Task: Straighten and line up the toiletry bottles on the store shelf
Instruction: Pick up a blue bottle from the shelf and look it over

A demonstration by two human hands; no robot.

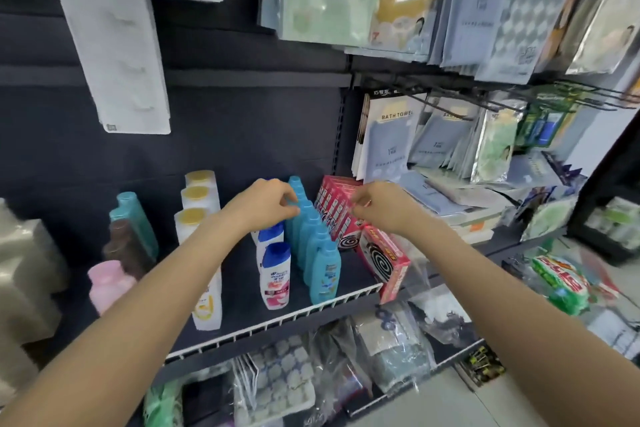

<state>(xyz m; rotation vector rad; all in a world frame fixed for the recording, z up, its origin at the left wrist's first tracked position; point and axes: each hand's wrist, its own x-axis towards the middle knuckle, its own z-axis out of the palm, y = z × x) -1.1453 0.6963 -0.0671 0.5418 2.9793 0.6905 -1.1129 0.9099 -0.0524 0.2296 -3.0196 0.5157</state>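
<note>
A row of several blue bottles [322,270] runs front to back on the dark shelf [277,320] with its white wire rim. My left hand [266,204] pinches the cap of a blue bottle [304,208] near the back of that row. To the left stand two white bottles with blue caps [275,274], a line of white bottles with yellow caps [195,199], then a teal bottle [133,218], a brown bottle [121,246] and a pink bottle [107,284]. My right hand [379,206] hovers with curled fingers over the red boxes [337,210]; any hold is hidden.
A red coil box [384,260] leans over the shelf's right front corner. Bath towel packs [388,139] hang and lie to the right. Bagged goods [277,381] fill the lower shelf. White packs [121,45] hang at upper left.
</note>
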